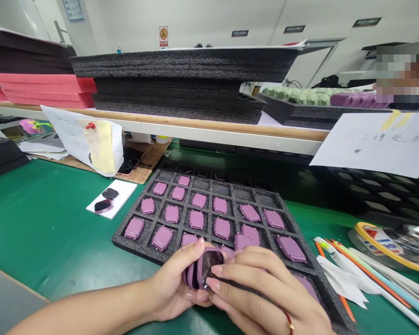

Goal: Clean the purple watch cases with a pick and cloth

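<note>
Presently, I am pinching a mauve watch case [209, 266] between my left hand [172, 284] and right hand [261, 291], both clamped around its edges, just above a black foam tray [120, 239] on the green bench [52, 223], while other mauve cases [172, 214] are sitting in its pockets.

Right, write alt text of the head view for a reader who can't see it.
The left hand and right hand hold a mauve smartwatch body over a black foam tray of matching bodies on a green workbench. A white card with two more watches lies left.
</note>
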`<state>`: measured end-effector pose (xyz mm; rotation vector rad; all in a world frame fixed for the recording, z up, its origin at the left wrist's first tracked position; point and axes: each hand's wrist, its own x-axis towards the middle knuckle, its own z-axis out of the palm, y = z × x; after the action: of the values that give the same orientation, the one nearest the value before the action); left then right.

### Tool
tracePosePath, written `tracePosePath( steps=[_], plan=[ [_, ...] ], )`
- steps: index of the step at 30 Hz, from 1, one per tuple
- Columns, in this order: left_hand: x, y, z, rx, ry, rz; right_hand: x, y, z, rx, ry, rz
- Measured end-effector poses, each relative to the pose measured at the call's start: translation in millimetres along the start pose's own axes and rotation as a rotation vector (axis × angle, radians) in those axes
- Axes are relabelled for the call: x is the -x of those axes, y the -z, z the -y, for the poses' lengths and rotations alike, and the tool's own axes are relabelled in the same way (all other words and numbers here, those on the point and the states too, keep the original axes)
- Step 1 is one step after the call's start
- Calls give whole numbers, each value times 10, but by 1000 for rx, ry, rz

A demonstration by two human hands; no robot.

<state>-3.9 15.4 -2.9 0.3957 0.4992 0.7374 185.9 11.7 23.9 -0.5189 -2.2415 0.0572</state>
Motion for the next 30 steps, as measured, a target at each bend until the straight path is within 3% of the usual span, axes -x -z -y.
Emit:
tracePosePath(
  steps=[6,12,17,22,24,27,30],
  plan=[
    [10,-47,41,-75,-63,-42,-64,-23,54,-12,-120,-6],
    [-14,-43,9,-84,-38,-89,-1,9,101,-88,-34,194],
    [-18,-33,-9,-46,-2,-84,18,-24,59,-109,-37,27],
    [-8,-45,-14,-6,18,-91,-13,11,69,-20,31,132],
    [-7,-52,-10,-3,5,-95,-15,22,74,-60,-7,115],
    [-13,-45,22,-46,-35,-92,-1,-65,55,-75,-175,-2],
    [-28,-21,66,-112,-110,-90,17,-205,31,-115,-331,-6]
  ],
)
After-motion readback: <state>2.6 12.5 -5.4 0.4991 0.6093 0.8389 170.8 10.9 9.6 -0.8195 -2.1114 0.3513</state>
